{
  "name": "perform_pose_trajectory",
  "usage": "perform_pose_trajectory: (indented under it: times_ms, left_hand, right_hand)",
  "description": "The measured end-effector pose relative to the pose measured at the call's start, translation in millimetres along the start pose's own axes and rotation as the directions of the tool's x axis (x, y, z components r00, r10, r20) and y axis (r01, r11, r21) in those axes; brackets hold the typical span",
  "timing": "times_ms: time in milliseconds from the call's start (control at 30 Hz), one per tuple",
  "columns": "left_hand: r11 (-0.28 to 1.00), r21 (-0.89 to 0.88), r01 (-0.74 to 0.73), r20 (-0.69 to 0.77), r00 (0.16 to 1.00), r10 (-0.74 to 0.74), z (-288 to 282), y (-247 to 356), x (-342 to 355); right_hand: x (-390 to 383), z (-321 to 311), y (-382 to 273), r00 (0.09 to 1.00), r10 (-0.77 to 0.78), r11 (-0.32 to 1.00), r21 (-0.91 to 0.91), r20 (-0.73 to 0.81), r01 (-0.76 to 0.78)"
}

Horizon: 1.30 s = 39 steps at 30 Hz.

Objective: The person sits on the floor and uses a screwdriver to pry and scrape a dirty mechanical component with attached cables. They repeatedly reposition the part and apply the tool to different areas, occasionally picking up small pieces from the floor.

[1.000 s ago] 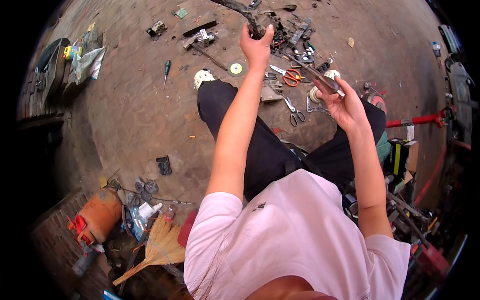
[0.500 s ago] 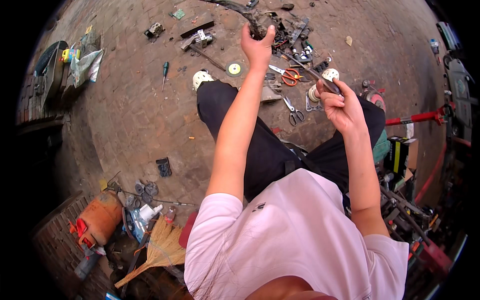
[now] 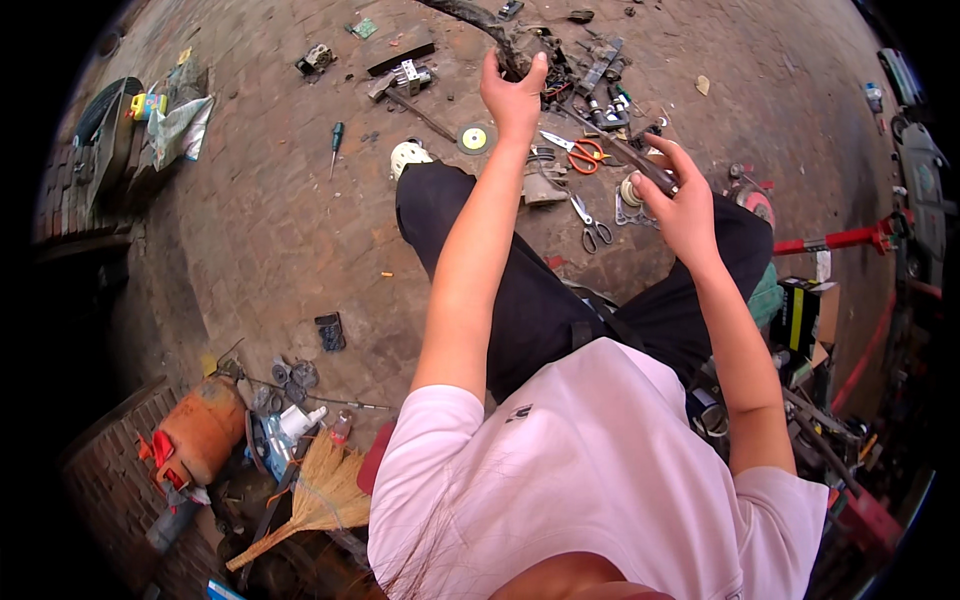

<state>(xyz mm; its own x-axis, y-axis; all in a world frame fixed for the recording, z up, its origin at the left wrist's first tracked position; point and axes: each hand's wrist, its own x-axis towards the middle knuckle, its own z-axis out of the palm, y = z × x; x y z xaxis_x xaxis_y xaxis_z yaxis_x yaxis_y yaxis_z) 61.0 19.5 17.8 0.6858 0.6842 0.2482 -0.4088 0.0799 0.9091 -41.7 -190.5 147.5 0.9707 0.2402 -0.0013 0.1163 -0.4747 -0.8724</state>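
Note:
My left hand point(image 3: 513, 92) reaches far forward with the arm stretched out. It is closed on the end of a dark, curved metal part point(image 3: 478, 17) that runs off toward the top edge. My right hand point(image 3: 682, 203) is held above my right knee, gripping a long thin dark rod point(image 3: 612, 143). The rod slants up and left toward the pile of parts by my left hand. Both arms are bare below the short sleeves of a pale pink shirt. My legs, in black trousers point(image 3: 520, 300), are bent under the arms.
Orange-handled scissors point(image 3: 581, 151), black scissors point(image 3: 596, 232), a yellow-green disc point(image 3: 474, 138) and a green screwdriver point(image 3: 336, 141) lie on the brick paving point(image 3: 270, 230). At lower left are an orange gas cylinder point(image 3: 200, 432) and a straw broom point(image 3: 312, 495). At right are a red bar point(image 3: 835, 240) and a black box point(image 3: 802, 312).

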Motion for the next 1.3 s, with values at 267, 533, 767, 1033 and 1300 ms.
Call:
perform_pose_trajectory:
  times_ms: [267, 533, 767, 1033, 1300]
  left_hand:
    - [0.992, -0.127, 0.002, -0.012, 1.000, -0.003, 5.4, 18.9, -2.5]
    - [0.997, -0.083, -0.009, 0.014, 1.000, 0.010, 4.2, 14.6, -2.3]
    - [0.975, -0.220, 0.023, -0.027, 0.999, -0.030, 3.6, 14.2, 1.8]
    - [0.980, -0.197, 0.012, -0.016, 1.000, -0.016, 4.4, 18.2, 2.2]
    - [0.983, -0.180, 0.019, 0.045, 0.999, -0.011, -0.2, 32.0, 0.6]
  right_hand:
    - [6.1, -16.0, 22.4, 0.759, 0.447, 0.328, 0.702, 0.474, -0.632]
    - [2.7, -3.5, -2.9, 0.945, -0.315, 0.814, -0.486, 0.093, 0.319]
    - [4.4, -10.9, 16.3, 0.751, 0.554, 0.457, 0.624, 0.359, -0.634]
    - [12.2, -5.9, 28.2, 0.822, 0.484, 0.704, 0.426, 0.300, -0.569]
    - [0.5, 12.7, 0.3, 0.913, -0.404, 0.615, -0.721, 0.059, 0.319]
